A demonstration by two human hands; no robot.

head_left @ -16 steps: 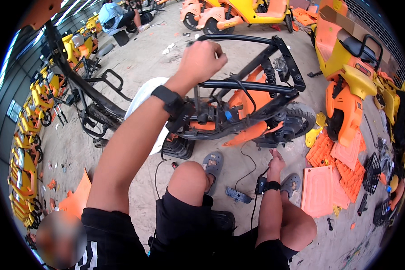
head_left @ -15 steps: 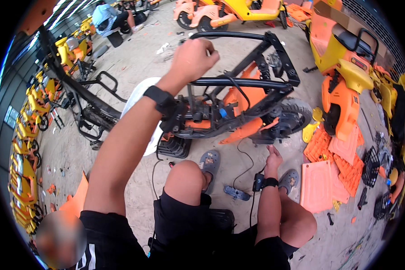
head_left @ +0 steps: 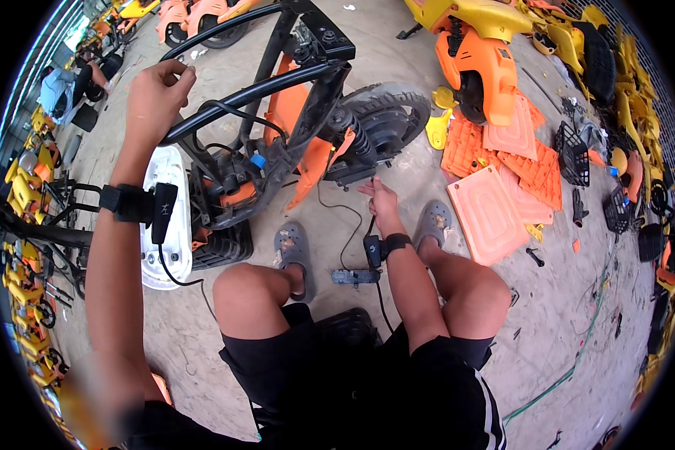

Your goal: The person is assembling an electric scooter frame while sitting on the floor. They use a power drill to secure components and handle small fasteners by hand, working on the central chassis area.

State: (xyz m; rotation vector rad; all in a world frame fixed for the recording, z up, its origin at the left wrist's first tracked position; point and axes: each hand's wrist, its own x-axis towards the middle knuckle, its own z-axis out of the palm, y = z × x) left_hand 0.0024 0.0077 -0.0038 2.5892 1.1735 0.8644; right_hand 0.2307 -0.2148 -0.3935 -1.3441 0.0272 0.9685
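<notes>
The left hand [head_left: 156, 97] hung loosely curled at eleven o'clock beside the black tubular metal scooter frame [head_left: 277, 88]; the right hand [head_left: 382, 202], at twelve, had fanned its fingers beneath the frame's rear end, seemingly a looser pose. Whether either gripped anything, I could not tell. The view had swung right. A long white rounded panel [head_left: 156, 251] stood at ten, a thin dark cable [head_left: 358, 216] trailed at twelve, a possible snag, and a flat orange plastic panel [head_left: 487, 217] lay at one.

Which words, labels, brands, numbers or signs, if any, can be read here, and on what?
No text can be read.
Small black box-shaped device on the left wrist: white mark, too small to read.
Small black box-shaped device on the right wrist: white mark, too small to read.
</notes>
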